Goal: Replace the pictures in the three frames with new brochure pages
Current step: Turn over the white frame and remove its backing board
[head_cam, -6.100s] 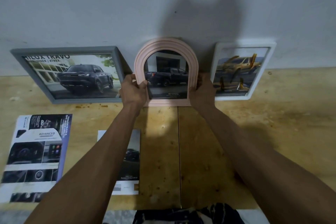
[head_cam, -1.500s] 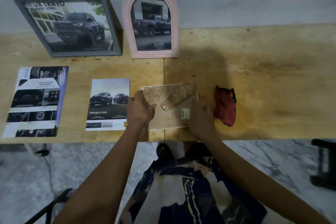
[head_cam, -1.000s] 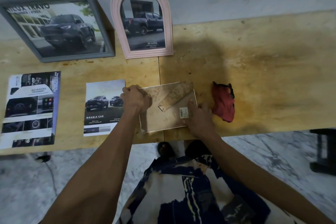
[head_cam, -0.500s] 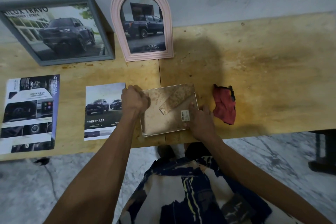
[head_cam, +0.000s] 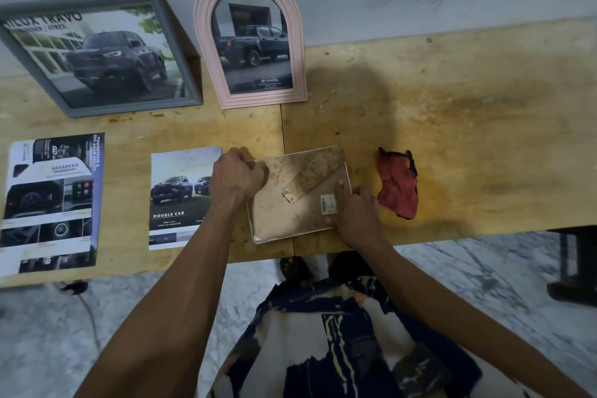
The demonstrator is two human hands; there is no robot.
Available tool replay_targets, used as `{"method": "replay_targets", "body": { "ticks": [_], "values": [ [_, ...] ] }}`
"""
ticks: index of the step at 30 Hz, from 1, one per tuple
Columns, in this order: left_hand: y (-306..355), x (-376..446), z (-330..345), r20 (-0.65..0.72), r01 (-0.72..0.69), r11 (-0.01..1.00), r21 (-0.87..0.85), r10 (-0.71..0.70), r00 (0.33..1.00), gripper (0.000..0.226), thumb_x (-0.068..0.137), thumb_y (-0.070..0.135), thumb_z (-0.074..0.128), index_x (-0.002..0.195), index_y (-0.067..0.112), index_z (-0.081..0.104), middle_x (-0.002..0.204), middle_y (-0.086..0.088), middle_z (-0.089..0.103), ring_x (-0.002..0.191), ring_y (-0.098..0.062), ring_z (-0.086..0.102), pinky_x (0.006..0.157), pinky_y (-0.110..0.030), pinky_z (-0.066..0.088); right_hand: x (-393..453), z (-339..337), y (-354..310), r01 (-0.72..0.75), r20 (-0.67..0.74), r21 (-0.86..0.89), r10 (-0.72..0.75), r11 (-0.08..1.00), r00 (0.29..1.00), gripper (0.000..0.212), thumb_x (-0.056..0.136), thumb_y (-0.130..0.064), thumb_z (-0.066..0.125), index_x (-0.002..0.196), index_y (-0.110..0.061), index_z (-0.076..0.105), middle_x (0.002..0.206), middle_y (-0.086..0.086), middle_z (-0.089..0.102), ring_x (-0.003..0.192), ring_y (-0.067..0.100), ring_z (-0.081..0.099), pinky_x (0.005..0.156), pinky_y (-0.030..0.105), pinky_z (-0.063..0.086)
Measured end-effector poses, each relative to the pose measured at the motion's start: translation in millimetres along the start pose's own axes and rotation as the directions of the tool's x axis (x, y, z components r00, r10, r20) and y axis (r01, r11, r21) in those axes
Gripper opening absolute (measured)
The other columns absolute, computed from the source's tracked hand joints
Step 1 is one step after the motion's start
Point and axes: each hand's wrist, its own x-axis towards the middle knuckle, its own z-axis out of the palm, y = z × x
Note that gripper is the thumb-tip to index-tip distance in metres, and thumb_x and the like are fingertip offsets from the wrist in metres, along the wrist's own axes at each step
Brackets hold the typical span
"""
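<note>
Third frame (head_cam: pixel 298 194) now lies face down at the desk (head_cam: pixel 468 126) front edge, off the wall | left hand (head_cam: pixel 239 176) fingers clenched at its 9 o'clock edge | right hand (head_cam: pixel 355 213) fingers gripping its 4 o'clock corner | backing likely opens next | new page (head_cam: pixel 181 197) waits at 9 o'clock.

We see a grey rectangular picture frame (head_cam: pixel 97 55) around a dark pickup; a ribbed pale pink arched frame (head_cam: pixel 250 39); a mottled brown frame backing board (head_cam: pixel 290 200) edged white; a crumpled red cloth (head_cam: pixel 399 187); a stained yellow plywood table (head_cam: pixel 468 126); navy-and-cream patterned clothing (head_cam: pixel 339 339).
</note>
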Motion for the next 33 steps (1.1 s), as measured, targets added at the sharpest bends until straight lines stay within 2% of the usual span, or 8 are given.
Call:
{"method": "replay_targets", "body": {
  "ticks": [3, 5, 8, 14, 17, 23, 29, 33],
  "values": [
    [2, 7, -5, 0.083, 0.023, 1.000, 0.004, -0.023, 0.996, 0.036, 0.088, 0.044, 0.066, 0.103, 0.012, 0.059, 0.100, -0.004, 0.056, 0.093, -0.025, 0.053, 0.084, -0.034, 0.047, -1, 1, 0, 0.006, -0.005, 0.000, -0.006, 1.000, 1.000, 0.090, 0.080, -0.045, 0.072, 0.150, -0.028, 0.018, 0.123, 0.012, 0.051, 0.118, 0.032, 0.037, 0.079, 0.036, 0.028],
    [5, 8, -8, 0.122, 0.068, 0.997, -0.047, -0.061, 0.991, 0.031, 0.088, 0.044, 0.067, 0.092, 0.015, 0.057, 0.098, -0.002, 0.056, 0.095, -0.025, 0.053, 0.093, -0.036, 0.049, -1, 1, -1, -0.002, -0.003, -0.003, 0.002, 1.000, 1.000, 0.090, 0.080, -0.045, 0.072, 0.150, -0.028, 0.018, 0.123, 0.012, 0.052, 0.117, 0.032, 0.037, 0.078, 0.035, 0.028],
    [12, 1, -7, 0.062, 0.085, 0.982, -0.171, -0.075, 0.995, 0.026, 0.087, 0.038, 0.070, 0.083, 0.016, 0.057, 0.084, 0.001, 0.061, 0.083, -0.022, 0.058, 0.086, -0.034, 0.052, -1, -1, -1, -0.016, -0.014, -0.003, 0.016, 1.000, 1.000, 0.090, 0.079, -0.046, 0.073, 0.149, -0.030, 0.018, 0.122, 0.012, 0.052, 0.116, 0.032, 0.038, 0.079, 0.035, 0.028],
    [-3, -19, 9, 0.094, 0.241, 0.922, -0.304, -0.222, 0.970, 0.049, 0.084, 0.039, 0.074, 0.116, 0.006, 0.059, 0.107, -0.004, 0.067, 0.098, -0.024, 0.063, 0.086, -0.034, 0.052, -4, -5, -4, -0.004, -0.008, 0.032, 0.005, 0.999, 1.000, 0.089, 0.081, -0.043, 0.073, 0.150, -0.027, 0.020, 0.122, 0.013, 0.051, 0.118, 0.032, 0.036, 0.081, 0.035, 0.027],
    [-12, -38, 18, 0.121, 0.261, 0.919, -0.296, -0.235, 0.965, 0.049, 0.085, 0.036, 0.077, 0.119, 0.004, 0.059, 0.115, -0.004, 0.067, 0.094, -0.022, 0.059, 0.086, -0.031, 0.051, -7, -13, -8, 0.024, -0.014, 0.027, -0.023, 0.999, 1.000, 0.086, 0.084, -0.041, 0.071, 0.152, -0.020, 0.023, 0.122, 0.012, 0.052, 0.119, 0.030, 0.032, 0.087, 0.036, 0.027],
    [-21, -64, 28, 0.116, 0.150, 0.989, -0.004, -0.148, 0.982, 0.072, 0.079, 0.049, 0.079, 0.129, 0.008, 0.046, 0.125, -0.014, 0.063, 0.114, -0.037, 0.059, 0.089, -0.043, 0.050, -12, -25, -12, 0.043, -0.005, -0.028, -0.043, 0.999, 0.999, 0.085, 0.086, -0.040, 0.069, 0.153, -0.014, 0.023, 0.120, 0.011, 0.059, 0.124, 0.027, 0.029, 0.097, 0.041, 0.029],
    [-25, -56, 23, 0.173, 0.193, 0.974, -0.115, -0.171, 0.970, 0.079, 0.075, 0.039, 0.085, 0.135, 0.011, 0.042, 0.128, -0.012, 0.059, 0.114, -0.034, 0.058, 0.093, -0.049, 0.053, -17, -37, -19, 0.055, 0.056, -0.038, -0.053, 0.998, 0.997, 0.086, 0.085, -0.042, 0.069, 0.152, -0.016, 0.023, 0.124, 0.014, 0.053, 0.122, 0.031, 0.035, 0.098, 0.042, 0.034],
    [-25, -51, 20, 0.180, 0.212, 0.968, -0.132, -0.187, 0.966, 0.082, 0.077, 0.032, 0.084, 0.141, 0.009, 0.039, 0.133, -0.012, 0.057, 0.117, -0.035, 0.058, 0.095, -0.045, 0.052, -23, -36, -22, -0.008, 0.040, 0.111, 0.003, 0.994, 0.999, 0.081, 0.077, -0.040, 0.072, 0.143, -0.024, 0.028, 0.131, 0.011, 0.045, 0.115, 0.033, 0.043, 0.095, 0.044, 0.041]
  ]
}}
